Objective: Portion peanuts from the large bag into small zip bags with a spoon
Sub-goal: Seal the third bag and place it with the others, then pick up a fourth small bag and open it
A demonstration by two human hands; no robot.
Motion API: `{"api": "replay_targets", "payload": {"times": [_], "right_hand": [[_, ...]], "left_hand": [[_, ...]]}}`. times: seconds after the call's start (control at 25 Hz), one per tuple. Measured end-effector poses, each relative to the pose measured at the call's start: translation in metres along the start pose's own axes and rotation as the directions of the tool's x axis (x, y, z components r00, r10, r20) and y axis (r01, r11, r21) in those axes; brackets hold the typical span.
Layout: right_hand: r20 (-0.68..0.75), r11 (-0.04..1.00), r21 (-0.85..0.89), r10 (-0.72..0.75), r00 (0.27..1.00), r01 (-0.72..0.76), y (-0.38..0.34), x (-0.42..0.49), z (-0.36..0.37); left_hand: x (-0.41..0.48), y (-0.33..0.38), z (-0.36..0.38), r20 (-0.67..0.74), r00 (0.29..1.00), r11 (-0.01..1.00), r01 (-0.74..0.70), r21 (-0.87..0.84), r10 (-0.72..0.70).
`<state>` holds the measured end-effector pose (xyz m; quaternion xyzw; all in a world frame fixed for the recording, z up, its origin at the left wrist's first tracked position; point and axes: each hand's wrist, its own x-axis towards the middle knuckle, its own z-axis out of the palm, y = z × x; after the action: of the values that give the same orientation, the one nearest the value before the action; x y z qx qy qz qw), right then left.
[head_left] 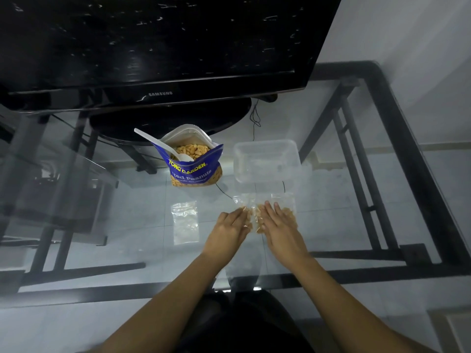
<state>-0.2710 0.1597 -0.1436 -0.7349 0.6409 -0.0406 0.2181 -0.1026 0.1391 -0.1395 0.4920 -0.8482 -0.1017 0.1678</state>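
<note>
- While both hands lay flat on it, the filled zip bag (266, 212) rested on the glass table (331, 225), just in front of the clear plastic container (266, 160), with peanuts showing between and beside the fingers.
- Left hand (228, 231) pressed on the bag's left part and right hand (280, 229) on its right; both grips were spread, palms down, fingers extended, neither clenched around anything.
- Its long axis ran left to right across the table, and its clear top strip, presumably the zip, pointed away from the person, beyond the fingertips; judging from this, sealing would call for the fingers to slide forward to that strip, and either hand was equally near.
- An empty zip bag (185, 222) lay flat to the left, apart from the left hand.
- Farther off stood the large bag (193, 161) of peanuts, open, with the white spoon (163, 146) resting in it, handle leaning left.
- Whether the zip was already closed could not be made out: the plastic was clear against glass, and the hands hid most of the bag's near part.
- Behind stood a dark television (163, 47).
</note>
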Motion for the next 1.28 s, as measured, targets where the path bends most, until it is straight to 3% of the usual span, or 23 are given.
{"api": "replay_targets", "payload": {"times": [0.24, 0.44, 0.64, 0.84, 0.96, 1.04, 1.12, 1.16, 1.2, 1.28], "right_hand": [[-0.069, 0.994, 0.048, -0.097, 0.993, 0.100, -0.042, 0.011, -0.006], [-0.015, 0.969, 0.140, -0.204, 0.979, 0.204, -0.106, 0.037, 0.008], [0.031, 0.990, 0.136, -0.042, 0.999, 0.037, -0.139, 0.073, 0.021], [0.009, 0.971, 0.240, 0.014, 1.000, -0.016, -0.143, 0.080, 0.025], [-0.003, 0.918, 0.395, 0.047, 0.999, -0.042, -0.146, 0.072, 0.027], [0.015, 0.741, 0.652, 0.198, 0.980, -0.160, -0.150, 0.068, 0.022], [0.088, 0.464, 0.855, 0.312, 0.946, -0.233, -0.153, 0.065, 0.013], [0.101, 0.382, 0.893, 0.341, 0.935, -0.236, -0.153, 0.063, 0.010], [0.103, 0.348, 0.907, 0.357, 0.929, -0.235, -0.153, 0.061, 0.007], [0.084, 0.361, 0.904, 0.373, 0.924, -0.227, -0.152, 0.056, 0.003]], "left_hand": [[-0.013, -0.042, -0.025, 0.032, 0.979, 0.977, 0.205, -0.054, -0.203], [-0.042, -0.109, -0.054, 0.067, 0.929, 0.931, 0.364, 0.004, -0.364], [-0.031, -0.125, -0.055, 0.222, 0.865, 0.890, 0.454, 0.036, -0.450], [-0.026, -0.129, -0.050, 0.198, 0.871, 0.885, 0.465, -0.035, -0.450], [-0.029, -0.126, -0.054, 0.159, 0.900, 0.881, 0.432, -0.195, -0.406], [-0.030, -0.122, -0.063, 0.170, 0.846, 0.732, 0.525, -0.433, -0.506], [-0.031, -0.117, -0.074, 0.270, 0.725, 0.399, 0.605, -0.689, -0.634], [-0.031, -0.115, -0.079, 0.314, 0.682, 0.252, 0.595, -0.763, -0.661], [-0.032, -0.114, -0.082, 0.342, 0.657, 0.171, 0.587, -0.791, -0.671], [-0.033, -0.114, -0.083, 0.365, 0.654, 0.169, 0.605, -0.778, -0.662]]}}
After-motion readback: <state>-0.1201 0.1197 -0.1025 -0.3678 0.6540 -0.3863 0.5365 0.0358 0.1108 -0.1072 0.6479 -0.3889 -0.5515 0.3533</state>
